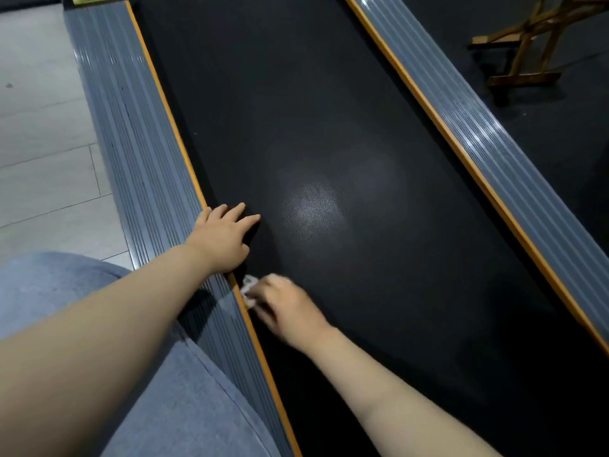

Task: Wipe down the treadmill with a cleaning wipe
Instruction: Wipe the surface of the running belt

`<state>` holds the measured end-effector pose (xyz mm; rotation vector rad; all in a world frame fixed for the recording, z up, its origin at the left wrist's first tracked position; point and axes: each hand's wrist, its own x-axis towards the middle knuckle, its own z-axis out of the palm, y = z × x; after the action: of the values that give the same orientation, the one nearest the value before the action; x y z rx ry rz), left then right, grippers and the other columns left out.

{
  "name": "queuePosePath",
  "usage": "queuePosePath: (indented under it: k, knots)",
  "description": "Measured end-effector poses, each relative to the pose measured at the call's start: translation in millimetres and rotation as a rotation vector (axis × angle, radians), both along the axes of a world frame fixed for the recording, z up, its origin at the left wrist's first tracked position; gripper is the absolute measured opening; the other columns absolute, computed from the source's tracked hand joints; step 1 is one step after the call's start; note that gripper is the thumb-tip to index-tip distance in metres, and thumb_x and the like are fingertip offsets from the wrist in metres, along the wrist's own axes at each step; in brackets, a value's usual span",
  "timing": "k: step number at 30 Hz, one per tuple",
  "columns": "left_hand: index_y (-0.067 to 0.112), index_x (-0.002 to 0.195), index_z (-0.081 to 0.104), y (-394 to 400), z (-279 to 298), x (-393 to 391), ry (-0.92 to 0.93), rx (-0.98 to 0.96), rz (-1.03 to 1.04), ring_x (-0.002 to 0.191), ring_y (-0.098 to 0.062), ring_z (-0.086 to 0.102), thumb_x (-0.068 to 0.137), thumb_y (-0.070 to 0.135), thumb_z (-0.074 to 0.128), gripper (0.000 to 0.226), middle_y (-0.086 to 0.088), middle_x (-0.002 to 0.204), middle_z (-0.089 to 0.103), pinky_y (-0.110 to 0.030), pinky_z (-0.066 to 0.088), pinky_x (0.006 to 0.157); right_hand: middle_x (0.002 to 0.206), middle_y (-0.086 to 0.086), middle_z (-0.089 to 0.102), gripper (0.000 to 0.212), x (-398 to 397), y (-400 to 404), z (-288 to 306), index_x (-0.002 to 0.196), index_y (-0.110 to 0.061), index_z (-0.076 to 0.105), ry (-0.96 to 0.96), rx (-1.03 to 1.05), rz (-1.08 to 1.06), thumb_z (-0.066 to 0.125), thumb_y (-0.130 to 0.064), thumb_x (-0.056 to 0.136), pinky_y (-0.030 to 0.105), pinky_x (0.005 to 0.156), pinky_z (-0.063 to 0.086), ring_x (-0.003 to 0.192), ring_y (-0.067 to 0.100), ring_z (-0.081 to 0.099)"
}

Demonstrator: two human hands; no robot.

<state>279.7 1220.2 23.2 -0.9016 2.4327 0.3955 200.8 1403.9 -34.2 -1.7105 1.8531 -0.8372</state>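
The treadmill's black belt (329, 127) runs up the middle of the view, between two grey ribbed side rails with orange edges. My left hand (224, 235) rests flat across the left rail (131, 133) and the belt's edge, fingers straight. Just below it my right hand (283, 305) holds a small white cleaning wipe (247, 285) against the belt's left edge by the orange strip. The hand is blurred and covers most of the wipe.
The right side rail (487, 140) slants down to the right. A wooden folding frame (534, 44) stands on the dark floor at the upper right. Pale floor tiles (39, 127) lie to the left. My grey-clad knee (66, 285) is at the lower left.
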Motion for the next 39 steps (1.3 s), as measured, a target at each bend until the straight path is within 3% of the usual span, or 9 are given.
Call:
queuePosePath:
  k: [5, 12, 15, 20, 25, 30, 34, 36, 39]
  knots:
    - [0.042, 0.155, 0.007, 6, -5, -6, -0.045, -0.056, -0.058, 0.152, -0.027, 0.004, 0.1, 0.039, 0.036, 0.062, 0.0, 0.166, 0.0, -0.055, 0.001, 0.121, 0.084, 0.015, 0.06, 0.02, -38, -13, 13, 0.096, -0.005, 0.065, 0.263, -0.084, 0.269, 0.051, -0.01, 0.082, 0.038, 0.062, 0.047, 0.071, 0.034, 0.06]
    - [0.046, 0.153, -0.005, 12, -11, -37, 0.016, -0.001, -0.109, 0.152, -0.028, -0.007, 0.098, 0.059, 0.036, 0.07, 0.002, 0.165, -0.013, -0.046, 0.008, 0.123, 0.112, 0.024, 0.057, 0.024, -310, 44, 17, 0.112, 0.002, 0.061, 0.378, 0.212, -0.977, 0.051, -0.007, 0.092, 0.042, 0.088, 0.045, 0.103, 0.042, 0.057]
    - [0.049, 0.151, -0.011, 9, -20, -43, -0.078, 0.048, -0.119, 0.151, -0.03, -0.012, 0.097, 0.062, 0.035, 0.073, 0.003, 0.163, -0.019, -0.045, 0.007, 0.123, 0.12, 0.021, 0.056, 0.027, -325, 38, 14, 0.116, 0.0, 0.058, 0.333, 0.274, -1.182, 0.051, -0.005, 0.091, 0.038, 0.091, 0.043, 0.109, 0.038, 0.056]
    - [0.05, 0.149, -0.014, 4, -21, -44, -0.103, 0.07, -0.136, 0.151, -0.029, -0.013, 0.101, 0.052, 0.035, 0.069, 0.003, 0.163, -0.02, -0.044, 0.006, 0.124, 0.09, 0.011, 0.063, 0.022, -154, 18, 8, 0.088, -0.005, 0.065, 0.219, -0.102, -0.56, 0.052, 0.008, 0.077, 0.04, 0.084, 0.047, 0.086, 0.029, 0.058]
    - [0.048, 0.149, -0.015, 7, -24, -45, -0.09, 0.043, -0.156, 0.151, -0.031, -0.012, 0.104, 0.042, 0.034, 0.067, 0.0, 0.164, -0.018, -0.043, 0.005, 0.123, 0.092, 0.015, 0.062, 0.029, -38, 38, 15, 0.094, -0.005, 0.066, 0.085, 0.129, 0.408, 0.066, 0.005, 0.067, 0.043, 0.075, 0.051, 0.085, 0.038, 0.06]
    - [0.049, 0.15, -0.014, 4, -19, -47, -0.126, 0.056, -0.148, 0.151, -0.03, -0.012, 0.104, 0.043, 0.033, 0.066, 0.003, 0.163, -0.02, -0.044, 0.006, 0.123, 0.08, 0.023, 0.062, 0.021, -216, 44, 15, 0.092, -0.005, 0.063, 0.431, -0.038, -0.441, 0.052, 0.004, 0.075, 0.044, 0.064, 0.055, 0.071, 0.041, 0.062]
    - [0.048, 0.152, -0.009, 5, -7, -54, -0.165, 0.088, -0.116, 0.151, -0.029, -0.011, 0.105, 0.041, 0.032, 0.063, 0.006, 0.163, -0.018, -0.045, 0.012, 0.122, 0.115, 0.023, 0.055, 0.029, -283, 67, 13, 0.115, 0.001, 0.054, 0.356, 0.375, -1.207, 0.046, -0.008, 0.088, 0.041, 0.087, 0.044, 0.103, 0.037, 0.054]
    - [0.045, 0.153, -0.007, 4, -2, -51, -0.155, 0.057, -0.148, 0.152, -0.027, -0.008, 0.104, 0.042, 0.032, 0.063, 0.005, 0.164, -0.016, -0.043, 0.014, 0.122, 0.106, 0.021, 0.057, 0.029, -229, 45, 10, 0.109, 0.001, 0.058, 0.348, 0.224, -1.111, 0.049, -0.001, 0.081, 0.041, 0.087, 0.048, 0.096, 0.03, 0.054]
    - [0.039, 0.155, -0.007, 14, -2, -27, -0.165, 0.015, -0.228, 0.152, -0.029, -0.003, 0.103, 0.045, 0.034, 0.066, 0.0, 0.165, -0.013, -0.041, 0.014, 0.122, 0.097, 0.011, 0.062, 0.034, -84, 39, 19, 0.091, -0.006, 0.063, 0.162, -0.129, -0.391, 0.056, 0.017, 0.066, 0.024, 0.093, 0.042, 0.089, 0.024, 0.053]
